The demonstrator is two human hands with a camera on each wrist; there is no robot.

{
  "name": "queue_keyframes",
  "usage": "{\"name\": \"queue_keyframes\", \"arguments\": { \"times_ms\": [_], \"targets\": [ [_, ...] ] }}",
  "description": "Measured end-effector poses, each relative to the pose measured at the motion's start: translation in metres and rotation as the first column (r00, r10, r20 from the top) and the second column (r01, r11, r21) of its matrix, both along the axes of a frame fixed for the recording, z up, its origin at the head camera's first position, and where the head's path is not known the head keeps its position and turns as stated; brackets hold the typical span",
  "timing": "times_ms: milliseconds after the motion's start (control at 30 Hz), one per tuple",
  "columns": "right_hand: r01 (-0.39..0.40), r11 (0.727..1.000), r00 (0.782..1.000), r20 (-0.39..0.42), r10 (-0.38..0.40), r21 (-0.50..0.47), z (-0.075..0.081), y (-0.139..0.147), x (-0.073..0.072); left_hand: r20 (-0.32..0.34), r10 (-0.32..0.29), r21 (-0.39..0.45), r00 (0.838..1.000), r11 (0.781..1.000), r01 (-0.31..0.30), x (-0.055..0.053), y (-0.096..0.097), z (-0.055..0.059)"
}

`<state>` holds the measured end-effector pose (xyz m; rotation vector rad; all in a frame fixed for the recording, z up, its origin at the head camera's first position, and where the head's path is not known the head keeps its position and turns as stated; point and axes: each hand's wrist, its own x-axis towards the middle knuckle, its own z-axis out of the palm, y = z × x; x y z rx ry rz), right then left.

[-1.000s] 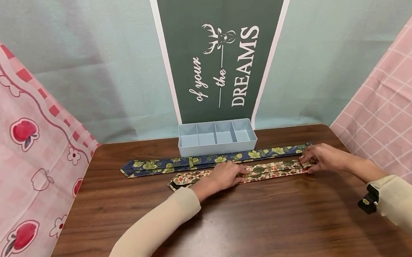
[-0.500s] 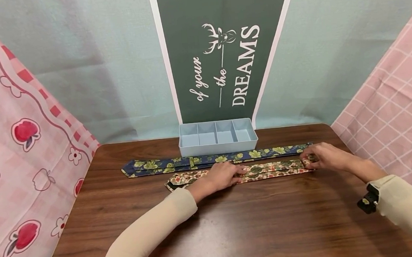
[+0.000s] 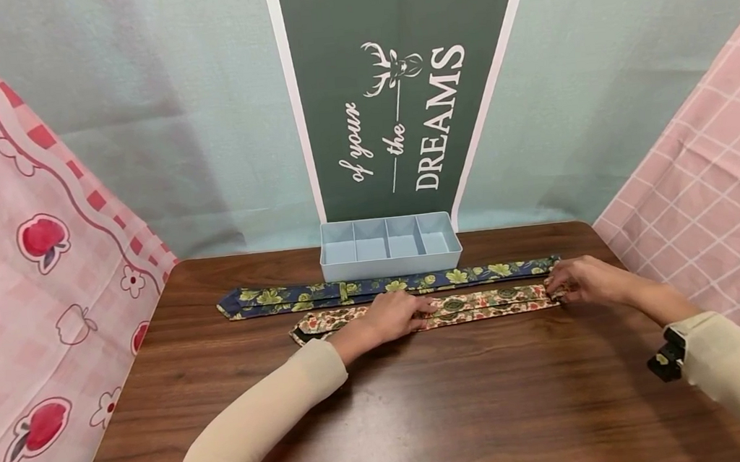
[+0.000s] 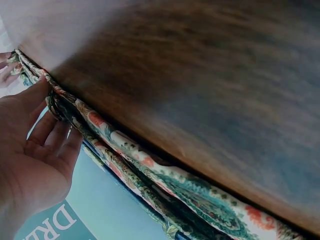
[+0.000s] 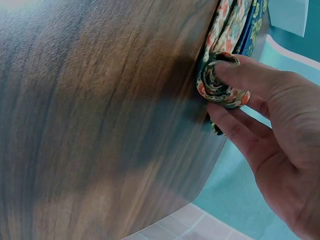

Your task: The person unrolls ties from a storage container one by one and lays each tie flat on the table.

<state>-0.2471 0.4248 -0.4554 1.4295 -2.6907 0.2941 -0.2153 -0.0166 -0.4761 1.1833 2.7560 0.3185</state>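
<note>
A cream necktie (image 3: 489,300) with red and green patterning lies lengthwise on the table, folded in layers, its pointed wide end to the left. My left hand (image 3: 390,316) grips it near the middle; in the left wrist view, thumb and fingers (image 4: 64,145) pinch its edges. At the other end, my right hand (image 3: 585,281) holds a coil. The right wrist view shows this rolled end (image 5: 216,82) as a spiral between thumb and fingers. Just behind, parallel, lies a blue necktie (image 3: 312,293) with yellow-green flowers, flat and untouched by the left hand.
A light blue box (image 3: 391,267) with several compartments stands behind the neckties, at the back of the brown wooden table (image 3: 423,408). Behind it hangs a green cloth banner (image 3: 331,67); pink cloths (image 3: 718,182) hang at both sides.
The cream necktie has slid slightly left, and my left hand has shifted left with it. My right hand stays at the rolled end, slightly farther right. The blue necktie and box keep their places.
</note>
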Motion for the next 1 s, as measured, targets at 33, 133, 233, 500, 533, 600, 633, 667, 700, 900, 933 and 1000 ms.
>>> {"name": "queue_keyframes", "arguments": {
  "times_ms": [33,133,233,500,533,600,633,667,700,900,933,1000],
  "targets": [
    [0.002,1.0,1.0,-0.003,-0.002,-0.017,-0.001,0.0,0.0,0.002,0.004,0.0,1.0,1.0,-0.004,0.0,-0.001,0.0],
    [0.026,0.997,1.0,0.006,-0.025,-0.072,-0.004,-0.002,0.001,0.008,0.006,-0.005,1.0,1.0,-0.006,0.001,-0.003,0.001],
    [0.072,0.992,0.997,0.031,-0.069,-0.108,-0.007,-0.004,0.003,0.021,0.016,-0.011,1.0,1.0,-0.016,0.001,-0.005,0.0],
    [0.085,0.992,0.995,0.055,-0.08,-0.098,-0.004,-0.005,0.004,0.054,0.035,-0.023,0.998,0.999,-0.034,0.0,-0.01,0.001],
    [0.079,0.993,0.996,0.052,-0.074,-0.093,-0.004,-0.005,0.004,0.057,0.034,-0.019,0.998,0.999,-0.033,0.0,-0.011,0.001],
    [0.07,0.994,0.997,0.043,-0.067,-0.082,-0.004,-0.004,0.004,0.059,0.031,-0.009,0.998,1.0,-0.03,0.0,-0.013,0.001],
    [0.07,0.995,0.997,0.042,-0.067,-0.076,-0.004,-0.004,0.004,0.058,0.029,-0.003,0.998,1.0,-0.029,0.0,-0.013,0.002],
    [0.071,0.995,0.997,0.042,-0.069,-0.073,-0.004,-0.003,0.004,0.055,0.028,0.001,0.998,1.0,-0.028,0.0,-0.014,0.002],
    [0.073,0.995,0.997,0.043,-0.07,-0.069,-0.003,-0.002,0.004,0.051,0.027,0.002,0.998,1.0,-0.027,0.0,-0.015,0.002],
    [0.081,0.993,0.996,0.041,-0.078,-0.083,-0.003,0.002,0.004,0.057,0.035,-0.002,0.998,0.999,-0.035,0.0,-0.02,0.003],
    [0.083,0.993,0.996,0.034,-0.08,-0.089,-0.004,0.002,0.005,0.062,0.036,-0.004,0.997,0.999,-0.036,0.0,-0.02,0.003],
    [0.087,0.991,0.996,0.017,-0.086,-0.1,-0.005,0.003,0.005,0.071,0.034,-0.007,0.997,0.999,-0.034,0.0,-0.022,0.003]
  ]
}}
